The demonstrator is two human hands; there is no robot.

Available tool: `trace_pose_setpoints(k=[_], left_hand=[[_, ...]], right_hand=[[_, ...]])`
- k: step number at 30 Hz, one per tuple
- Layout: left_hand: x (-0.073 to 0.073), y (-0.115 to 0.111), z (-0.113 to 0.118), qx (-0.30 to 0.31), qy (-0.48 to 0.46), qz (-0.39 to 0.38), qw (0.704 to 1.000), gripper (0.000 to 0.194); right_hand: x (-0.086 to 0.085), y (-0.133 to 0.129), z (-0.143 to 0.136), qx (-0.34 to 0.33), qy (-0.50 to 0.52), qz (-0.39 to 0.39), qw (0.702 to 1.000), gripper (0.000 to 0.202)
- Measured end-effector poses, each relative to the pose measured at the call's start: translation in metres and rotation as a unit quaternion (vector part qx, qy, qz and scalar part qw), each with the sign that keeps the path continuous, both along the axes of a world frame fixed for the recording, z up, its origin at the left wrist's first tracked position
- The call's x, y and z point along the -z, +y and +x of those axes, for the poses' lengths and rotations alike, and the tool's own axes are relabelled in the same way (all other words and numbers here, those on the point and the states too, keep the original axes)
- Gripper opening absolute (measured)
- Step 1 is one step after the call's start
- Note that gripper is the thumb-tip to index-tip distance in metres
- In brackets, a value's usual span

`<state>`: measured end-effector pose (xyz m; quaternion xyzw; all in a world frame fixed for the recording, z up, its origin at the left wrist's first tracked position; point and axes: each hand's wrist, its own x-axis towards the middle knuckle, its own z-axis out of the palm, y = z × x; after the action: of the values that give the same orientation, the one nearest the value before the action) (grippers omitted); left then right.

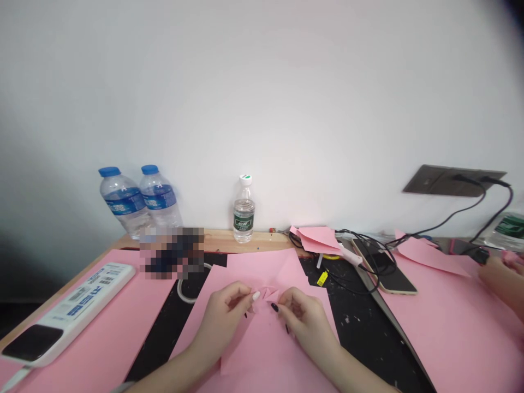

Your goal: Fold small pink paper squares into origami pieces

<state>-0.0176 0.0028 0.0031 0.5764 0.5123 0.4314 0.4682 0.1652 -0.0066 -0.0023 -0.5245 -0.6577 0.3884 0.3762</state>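
Note:
A small folded piece of pink paper (268,293) is held up between my two hands, above large pink sheets (262,349) on the table. My left hand (229,314) pinches its left side between thumb and fingers. On the right side, my right hand (303,316) grips the paper the same way, its dark-nailed thumb at the edge. The fingertips are close together, and part of the folds is hidden behind them.
Two blue-capped bottles (158,196) and a smaller bottle (244,213) stand by the wall. A white device (73,311) lies left. Right are cables, folded pink paper (317,239), a phone (385,266) and another person's hand (501,278).

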Motion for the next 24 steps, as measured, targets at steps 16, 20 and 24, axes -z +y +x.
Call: trace_pose_setpoints(k=[16, 20, 24], left_hand=[[0.005, -0.005, 0.004, 0.052, 0.015, -0.023, 0.998, 0.023], [0.011, -0.004, 0.005, 0.069, -0.059, -0.074, 0.993, 0.022], [0.01, -0.003, 0.006, 0.104, -0.125, -0.116, 0.98, 0.023]], right_hand=[[-0.002, -0.001, 0.006, 0.035, -0.069, 0.122, 0.99, 0.01], [-0.004, 0.0, 0.003, 0.028, -0.018, 0.073, 0.997, 0.009], [0.0, 0.004, 0.0, 0.002, 0.115, -0.03, 0.993, 0.02]])
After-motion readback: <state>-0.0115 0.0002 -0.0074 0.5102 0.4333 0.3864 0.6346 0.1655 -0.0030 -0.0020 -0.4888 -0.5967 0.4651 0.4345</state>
